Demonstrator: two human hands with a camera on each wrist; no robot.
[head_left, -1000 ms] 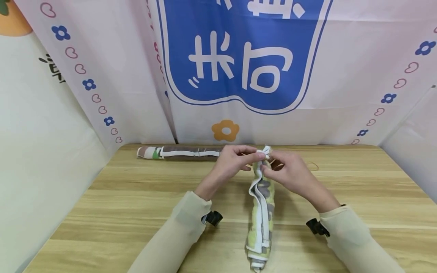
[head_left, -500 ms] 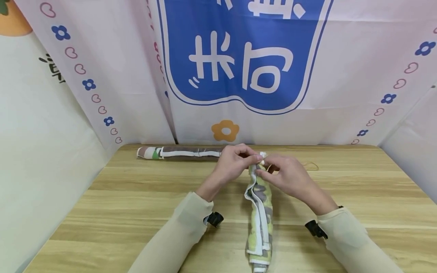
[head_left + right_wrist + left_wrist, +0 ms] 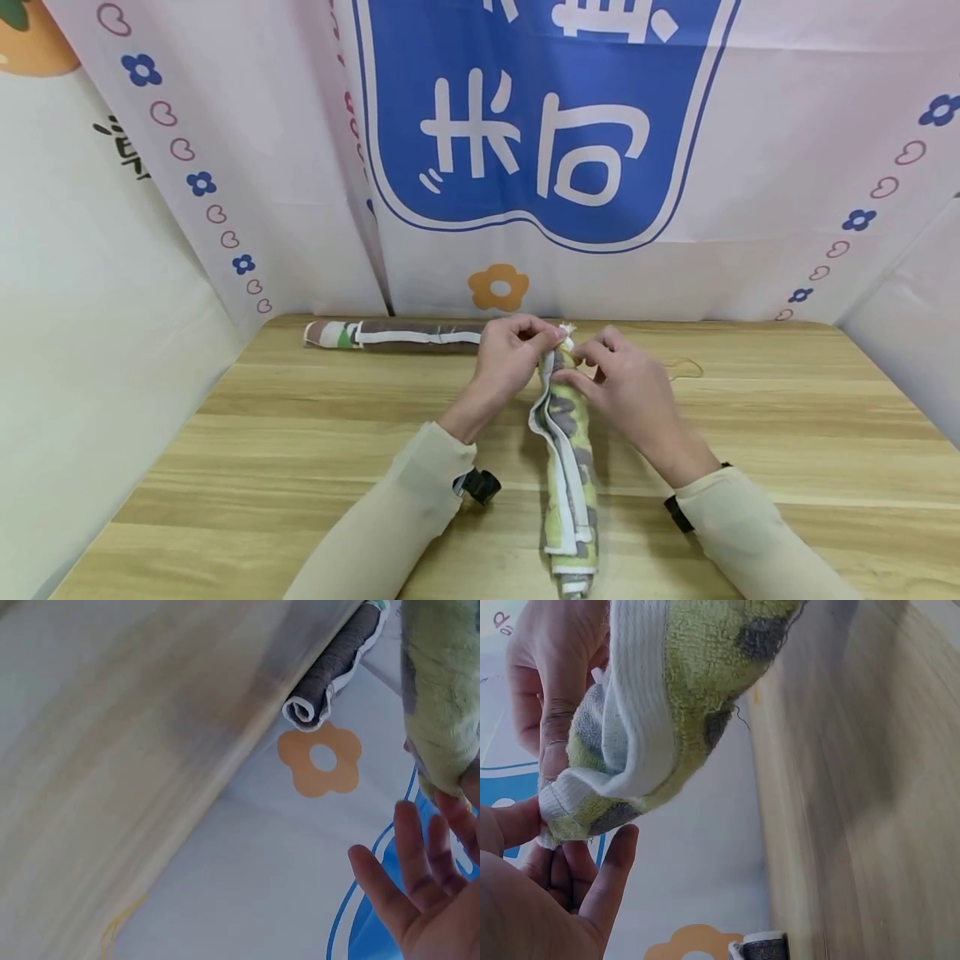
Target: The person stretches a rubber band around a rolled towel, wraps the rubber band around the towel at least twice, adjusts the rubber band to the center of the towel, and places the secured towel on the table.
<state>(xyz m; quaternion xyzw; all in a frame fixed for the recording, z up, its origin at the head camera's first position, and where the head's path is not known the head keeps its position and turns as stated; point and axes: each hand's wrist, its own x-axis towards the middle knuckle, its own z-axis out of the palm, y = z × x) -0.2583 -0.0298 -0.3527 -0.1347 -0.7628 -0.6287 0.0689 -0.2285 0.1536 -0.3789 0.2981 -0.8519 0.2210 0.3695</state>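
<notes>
A rolled-up towel (image 3: 573, 467), yellow-green with grey patches and white edging, lies lengthwise towards me in the head view. At its far end my left hand (image 3: 506, 358) pinches the white-edged tip between thumb and forefinger. Close beside that, my right hand (image 3: 633, 396) grips the roll's right side with thumb and forefinger. The left wrist view shows the towel's end (image 3: 592, 802) bent and raised, with the white edging loose along it. In the right wrist view the other fingers (image 3: 409, 840) of my right hand are spread away from the cloth.
A second rolled towel (image 3: 397, 336), brown with white edging and a green patch, lies along the back edge of the wooden table (image 3: 300, 467). A thin yellow loop (image 3: 684, 367) lies behind my right hand. A printed cloth backdrop (image 3: 315, 267) hangs behind the table.
The towel's far end has shifted left with both hands. My right hand has moved slightly down along the roll, its fingers parting more from the left hand.
</notes>
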